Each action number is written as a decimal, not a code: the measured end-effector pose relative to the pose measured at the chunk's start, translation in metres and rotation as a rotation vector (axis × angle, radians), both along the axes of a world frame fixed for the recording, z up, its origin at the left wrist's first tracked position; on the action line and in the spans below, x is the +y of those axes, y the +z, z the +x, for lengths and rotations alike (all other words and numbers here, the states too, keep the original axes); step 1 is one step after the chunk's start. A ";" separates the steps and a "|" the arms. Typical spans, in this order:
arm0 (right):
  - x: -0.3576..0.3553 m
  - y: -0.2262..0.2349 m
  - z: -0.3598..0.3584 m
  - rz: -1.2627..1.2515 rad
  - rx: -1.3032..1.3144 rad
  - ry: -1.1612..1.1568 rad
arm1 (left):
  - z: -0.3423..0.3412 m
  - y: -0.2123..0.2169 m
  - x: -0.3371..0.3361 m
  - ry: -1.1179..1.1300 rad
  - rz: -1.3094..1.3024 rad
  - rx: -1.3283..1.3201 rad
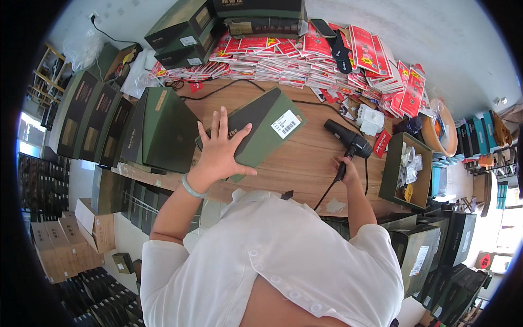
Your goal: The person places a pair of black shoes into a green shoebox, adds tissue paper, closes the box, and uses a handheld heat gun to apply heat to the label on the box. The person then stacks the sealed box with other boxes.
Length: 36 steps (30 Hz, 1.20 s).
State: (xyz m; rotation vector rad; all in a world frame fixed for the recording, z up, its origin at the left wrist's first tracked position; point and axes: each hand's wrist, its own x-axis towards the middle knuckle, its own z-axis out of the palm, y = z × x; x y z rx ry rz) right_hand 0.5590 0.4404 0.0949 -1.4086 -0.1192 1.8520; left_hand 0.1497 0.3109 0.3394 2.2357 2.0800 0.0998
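Observation:
My left hand (220, 143) is spread wide over a green and dark shoebox-like carton (262, 131) lying tilted on the wooden table, its white barcode label (286, 124) facing up. The palm hides part of the box's near left end, and the fingers seem to rest on it. To the right, my right hand (346, 168) is wrapped round the handle of a black hair dryer (348, 139). Its nozzle points to the upper left, toward the box, though apart from it. The dryer's cord hangs down past the table's near edge.
Green boxes (163, 131) stand along the table's left side. Stacked red and white packets (294, 68) line the back, with a phone (322, 28) on top. An open green box (389, 177) of small bags sits at the right. A black cable (220, 87) crosses the tabletop (278, 180).

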 end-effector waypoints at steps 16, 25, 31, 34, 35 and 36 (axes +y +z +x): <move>-0.123 0.189 -0.031 0.738 -0.430 0.184 | -0.016 -0.015 -0.007 -0.147 0.281 0.024; -0.136 0.179 -0.070 0.744 -0.661 0.421 | -0.028 -0.040 -0.012 -0.189 0.329 0.032; -0.127 0.195 -0.093 0.626 -0.662 0.610 | -0.033 -0.041 -0.013 -0.186 0.318 0.048; -0.127 0.194 -0.106 0.909 -0.895 0.489 | -0.035 -0.041 -0.011 -0.192 0.309 0.048; -0.126 0.193 -0.106 0.850 -0.821 0.508 | -0.036 -0.040 -0.012 -0.195 0.308 0.042; -0.123 0.191 -0.105 0.790 -0.747 0.525 | -0.036 -0.040 -0.012 -0.199 0.306 0.035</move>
